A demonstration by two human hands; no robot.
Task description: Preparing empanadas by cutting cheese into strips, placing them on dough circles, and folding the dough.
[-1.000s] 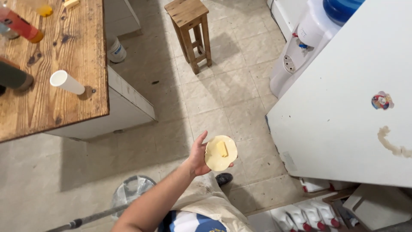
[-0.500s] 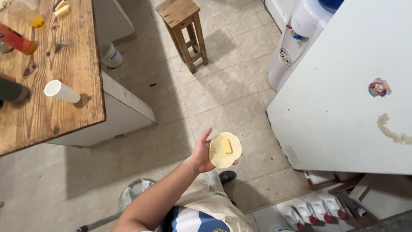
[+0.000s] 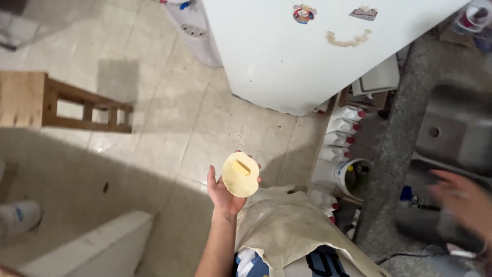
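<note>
Yellow disc (image 3: pixel 240 174) sits upright in the left hand (image 3: pixel 225 192), fingers curled behind its rim, above the tiled floor (image 3: pixel 169 118). Right hand (image 3: pixel 464 200) blurs over the sink (image 3: pixel 451 133), its grip unreadable.

A pale yellow round lid (image 3: pixel 240 175) with a small raised rectangular tab is held near the lower middle of the frame, tilted with its tabbed face upward, above the tiled floor.
</note>
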